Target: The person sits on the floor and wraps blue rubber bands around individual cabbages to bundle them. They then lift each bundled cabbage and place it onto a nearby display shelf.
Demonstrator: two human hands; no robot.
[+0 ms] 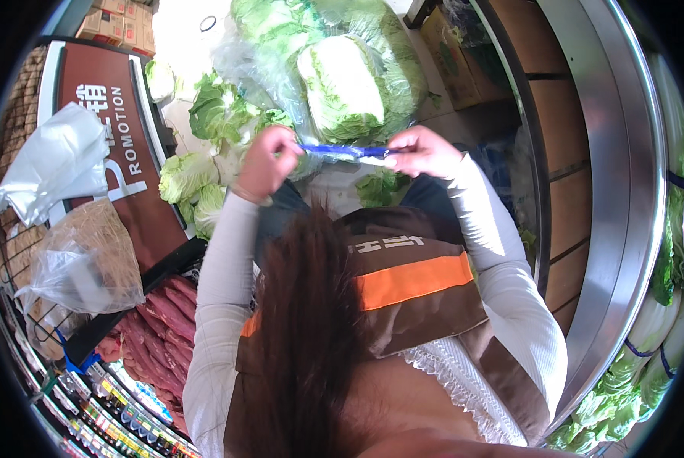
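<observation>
A thin blue strip [343,151], shiny like tape or a band, is stretched between my two hands. My left hand [266,162] pinches its left end, fingers closed. At the other end, my right hand [426,153] grips it between thumb and fingers. Just beyond the strip lies a pale napa cabbage [342,88], on top of a large clear plastic bag [399,65] full of more cabbages. Loose green leaves [224,111] are spread to the left of the bag. Another leafy head [189,179] sits near my left wrist.
On my left stand a brown sign panel [159,217], crumpled clear plastic bags [56,164] and a heap of reddish-purple roots [155,328]. A metal-edged display shelf [609,229] curves along my right, with banded cabbages [647,366] beyond it. Cardboard boxes [117,23] are stacked at the far left.
</observation>
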